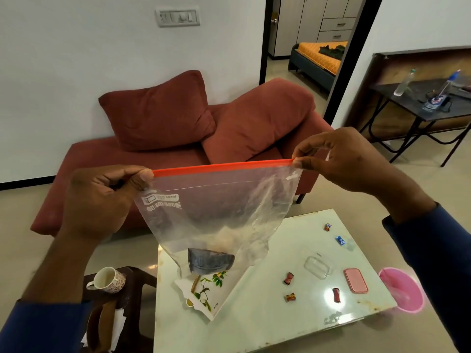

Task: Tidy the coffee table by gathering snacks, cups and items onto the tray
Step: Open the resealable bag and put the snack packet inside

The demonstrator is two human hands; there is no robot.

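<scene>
I hold a clear zip bag (224,210) with an orange seal strip up above the coffee table (267,322). My left hand (102,200) pinches the strip's left end and my right hand (349,159) pinches its right end. A dark grey item (210,261) lies in the bag's bottom. Under the bag sits a white tray (216,299) with a leaf print. Several wrapped candies (289,278) lie on the table, along with a clear box (317,266) and a pink lid (356,280). A patterned cup (108,279) lies tipped on a dark side stool.
A pink bin (404,289) stands on the floor at the table's right edge. A red sofa (178,138) with two cushions is behind the table. A black metal table (420,105) with bottles stands at the far right. Paper napkins lie on the stool's lower shelf.
</scene>
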